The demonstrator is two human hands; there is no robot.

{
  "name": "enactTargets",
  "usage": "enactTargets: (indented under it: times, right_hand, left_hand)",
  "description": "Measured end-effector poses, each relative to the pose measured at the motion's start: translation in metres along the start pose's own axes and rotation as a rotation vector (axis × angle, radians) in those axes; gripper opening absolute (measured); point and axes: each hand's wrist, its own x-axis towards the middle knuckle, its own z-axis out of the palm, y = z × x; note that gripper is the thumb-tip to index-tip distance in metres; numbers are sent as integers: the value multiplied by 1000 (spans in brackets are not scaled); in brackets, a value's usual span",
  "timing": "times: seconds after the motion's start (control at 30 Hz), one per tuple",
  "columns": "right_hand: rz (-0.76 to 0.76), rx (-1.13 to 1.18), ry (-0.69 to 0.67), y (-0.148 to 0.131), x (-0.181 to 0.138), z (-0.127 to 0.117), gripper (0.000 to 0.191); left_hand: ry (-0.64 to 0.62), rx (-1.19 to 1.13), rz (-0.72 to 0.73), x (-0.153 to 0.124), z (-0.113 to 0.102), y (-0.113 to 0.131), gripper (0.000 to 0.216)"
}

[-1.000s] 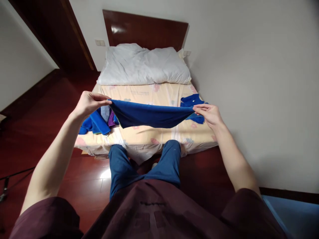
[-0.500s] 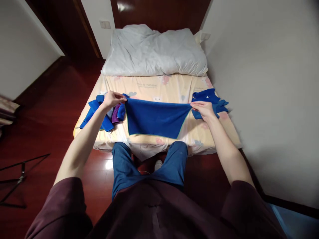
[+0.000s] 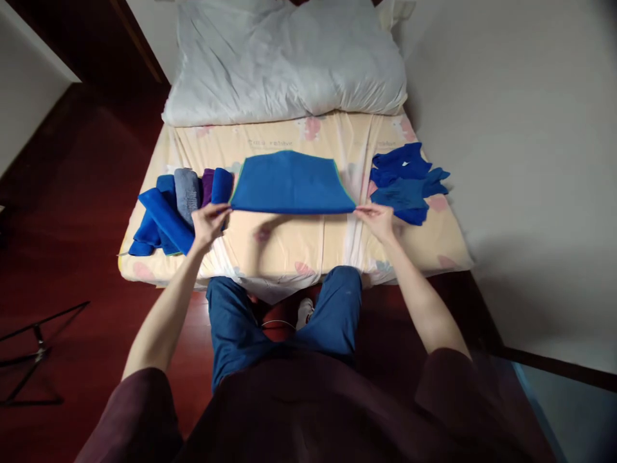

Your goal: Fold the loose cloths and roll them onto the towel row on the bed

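Observation:
A blue towel [image 3: 292, 183] with green edging is stretched between my two hands over the bed. My left hand [image 3: 209, 224] pinches its near left corner, and my right hand [image 3: 378, 220] pinches the near right corner. The rest of the cloth spreads away from me toward the pillow side. Close by my left hand lie rolled cloths: several blue ones [image 3: 166, 218], a grey one [image 3: 187, 193] and a purple one [image 3: 207, 185]. Crumpled blue cloths [image 3: 405, 186] lie just beyond my right hand.
The bed [image 3: 289, 247] has a cream patterned sheet. A white bulky quilt or pillow [image 3: 289, 71] fills its far end. A wall [image 3: 511, 161] runs along the right. On the dark red floor at left stands a black metal stand [image 3: 41, 350].
The towel, hanging toward me before, now extends away from me from its held edge. Both hands have come nearer and slightly closer together, still gripping the corners. The view has tilted downward.

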Motion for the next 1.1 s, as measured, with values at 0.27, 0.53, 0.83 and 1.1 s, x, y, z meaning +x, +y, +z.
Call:
enactTargets:
  times: [0.27, 0.53, 0.83, 1.1]
  right_hand:
    - [424, -28, -365, 118, -82, 41, 30]
    - [466, 92, -163, 127, -94, 46, 38]
    - [545, 74, -156, 117, -107, 36, 24]
    - [571, -64, -179, 127, -110, 33, 17]
  left_hand:
    - [-258, -14, -345, -134, 59, -88, 62]
    - [-193, -181, -521, -123, 66, -109, 65]
    - [-214, -241, -448, -149, 49, -107, 81]
    - [-294, -120, -463, -139, 52, -112, 60]
